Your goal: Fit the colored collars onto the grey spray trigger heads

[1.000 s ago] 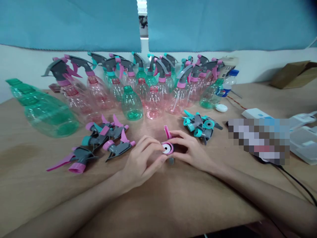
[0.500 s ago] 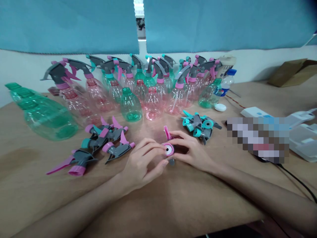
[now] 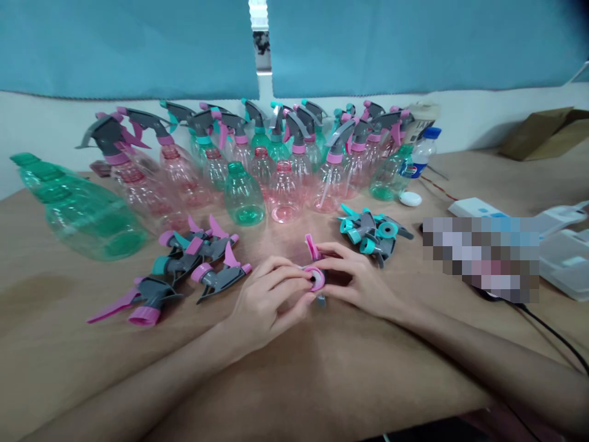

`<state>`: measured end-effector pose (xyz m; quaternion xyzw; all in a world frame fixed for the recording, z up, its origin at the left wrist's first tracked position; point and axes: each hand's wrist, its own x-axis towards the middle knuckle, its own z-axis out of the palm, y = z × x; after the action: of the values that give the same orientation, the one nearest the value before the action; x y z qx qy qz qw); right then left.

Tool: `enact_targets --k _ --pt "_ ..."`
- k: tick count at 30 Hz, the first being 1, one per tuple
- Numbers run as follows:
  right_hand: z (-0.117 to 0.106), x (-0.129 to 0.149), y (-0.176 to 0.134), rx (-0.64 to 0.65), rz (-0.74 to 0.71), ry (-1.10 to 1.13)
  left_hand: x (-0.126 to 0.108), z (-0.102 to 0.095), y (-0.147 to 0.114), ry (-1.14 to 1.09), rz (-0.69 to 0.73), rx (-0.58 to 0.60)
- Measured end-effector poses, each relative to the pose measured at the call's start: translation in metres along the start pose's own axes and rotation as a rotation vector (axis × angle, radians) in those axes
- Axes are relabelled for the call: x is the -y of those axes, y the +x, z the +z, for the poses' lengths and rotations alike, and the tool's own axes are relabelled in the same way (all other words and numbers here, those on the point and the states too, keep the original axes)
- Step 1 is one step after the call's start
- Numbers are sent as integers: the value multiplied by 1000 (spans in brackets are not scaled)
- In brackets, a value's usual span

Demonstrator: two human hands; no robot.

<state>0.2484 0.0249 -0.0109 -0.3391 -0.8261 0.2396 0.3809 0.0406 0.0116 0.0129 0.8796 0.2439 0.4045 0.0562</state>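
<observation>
Between my two hands is a spray trigger head with a pink collar (image 3: pixel 317 278) turned toward me and a pink lever sticking up. My right hand (image 3: pixel 365 283) grips it from the right, its fingers curled round the grey body. From the left, my left hand (image 3: pixel 267 298) pinches the collar, fingertips at its opening, over part of the white disc inside. Left of my hands lies a pile of grey spray heads with mostly pink parts (image 3: pixel 216 279). Grey and turquoise spray heads (image 3: pixel 375 233) are heaped beyond my right hand.
Several pink and green bottles, many topped with spray heads, line the back, including a green bottle (image 3: pixel 243 196) and a pink bottle (image 3: pixel 284 196). Green bottles (image 3: pixel 92 215) lean at left. A blurred-out device (image 3: pixel 478 261) with a cable, a clear plastic box (image 3: pixel 564 264) and a carton (image 3: pixel 545 135) are at right.
My left thumb and fingertips have closed in on the collar and now cover more of the white disc. My right hand has kept its hold on the spray head.
</observation>
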Motion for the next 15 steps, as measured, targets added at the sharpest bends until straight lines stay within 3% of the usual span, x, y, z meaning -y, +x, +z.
enact_targets --k 15 --pt "0 -1 -1 1 15 -10 -1 1 -1 20 -18 26"
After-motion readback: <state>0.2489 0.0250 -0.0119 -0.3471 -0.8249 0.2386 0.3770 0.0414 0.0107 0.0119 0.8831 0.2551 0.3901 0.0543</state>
